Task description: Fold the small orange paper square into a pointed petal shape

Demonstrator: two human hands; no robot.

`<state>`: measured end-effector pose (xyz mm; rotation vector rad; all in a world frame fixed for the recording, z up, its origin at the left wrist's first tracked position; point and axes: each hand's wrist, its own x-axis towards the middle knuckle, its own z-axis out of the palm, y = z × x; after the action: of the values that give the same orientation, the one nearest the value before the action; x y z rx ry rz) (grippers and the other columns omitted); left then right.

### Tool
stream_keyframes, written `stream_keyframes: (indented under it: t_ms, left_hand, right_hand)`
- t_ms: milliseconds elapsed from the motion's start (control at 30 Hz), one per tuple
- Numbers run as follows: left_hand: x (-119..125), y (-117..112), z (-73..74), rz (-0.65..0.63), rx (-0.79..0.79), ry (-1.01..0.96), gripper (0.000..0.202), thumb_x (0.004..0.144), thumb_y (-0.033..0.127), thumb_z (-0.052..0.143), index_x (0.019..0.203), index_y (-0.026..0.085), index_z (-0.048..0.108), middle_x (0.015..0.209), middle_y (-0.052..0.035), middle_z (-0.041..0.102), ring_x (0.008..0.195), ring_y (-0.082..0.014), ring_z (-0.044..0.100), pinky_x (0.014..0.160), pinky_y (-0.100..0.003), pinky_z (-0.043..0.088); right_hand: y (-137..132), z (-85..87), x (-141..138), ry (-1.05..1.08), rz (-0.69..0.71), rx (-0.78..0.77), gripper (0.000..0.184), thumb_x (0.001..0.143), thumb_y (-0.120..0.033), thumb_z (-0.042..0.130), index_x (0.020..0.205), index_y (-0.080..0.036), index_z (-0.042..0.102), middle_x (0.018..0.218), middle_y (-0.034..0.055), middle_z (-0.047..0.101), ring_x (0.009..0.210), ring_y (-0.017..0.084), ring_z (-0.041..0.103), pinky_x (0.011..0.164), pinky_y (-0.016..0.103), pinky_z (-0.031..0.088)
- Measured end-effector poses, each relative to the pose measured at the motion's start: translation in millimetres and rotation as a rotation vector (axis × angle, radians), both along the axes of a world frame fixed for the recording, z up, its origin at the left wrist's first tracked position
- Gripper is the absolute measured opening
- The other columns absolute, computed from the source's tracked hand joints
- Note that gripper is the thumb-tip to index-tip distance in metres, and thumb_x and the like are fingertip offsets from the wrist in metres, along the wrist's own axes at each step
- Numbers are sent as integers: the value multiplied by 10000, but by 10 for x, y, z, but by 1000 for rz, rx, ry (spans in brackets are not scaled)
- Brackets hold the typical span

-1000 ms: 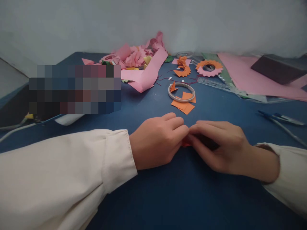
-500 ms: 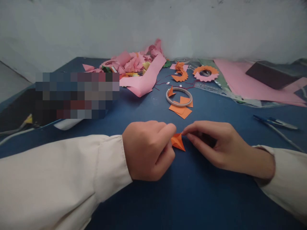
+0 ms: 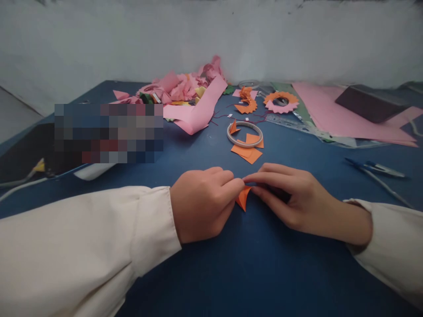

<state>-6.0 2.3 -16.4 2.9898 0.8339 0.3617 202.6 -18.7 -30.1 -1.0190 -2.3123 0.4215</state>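
Item, left to right. Pink paper scraps: heaped at the table's far edge, apart from the work. Left hand: fingertips pinched narrowly on the folded orange piece, steadying its upper edge. The piece sits low over the table's near middle, point downward, between both hands. Tape ring and orange squares: just beyond, within reach. Right hand: fingertips pinched on the same piece, opposing the left. Scissors: far right, apart.

A blue table carries pink scraps, a tape ring and orange squares.
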Motion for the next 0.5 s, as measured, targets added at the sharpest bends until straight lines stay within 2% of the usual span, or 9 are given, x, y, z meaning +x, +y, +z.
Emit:
stream_keyframes:
  t_ms: [133,267,367,500]
  left_hand:
    - [-6,6,-20,-4,-26,-6,234,876,174,332,844,161,564,763,-35,584,696,-178,514,588,-295,397]
    - [-9,14,-25,-21,-38,-20,236,873,157,333,880,156,568,782,-38,596,706,-175,512,595,-287,397]
    - [-9,23,-18,-35,-27,-32,217,866,142,340,835,159,553,782,-37,593,684,-169,494,579,-281,382]
    - [-6,28,-14,-42,-29,-36,205,868,139,346,816,164,542,789,-34,586,683,-171,485,578,-283,378]
  right_hand:
    - [-13,15,6,7,18,-3,234,857,-136,491,1073,-170,574,849,44,579,720,119,542,621,243,455]
    - [-12,-1,26,-24,101,40,284,831,-77,474,1090,-169,547,915,62,553,743,128,536,638,263,455]
    - [-14,-24,39,-53,120,101,284,803,-33,466,1029,-179,558,1029,78,490,706,106,510,601,257,443]
    - [-14,-42,46,-89,98,147,265,793,-26,455,970,-187,568,1060,72,448,677,95,473,587,264,438]
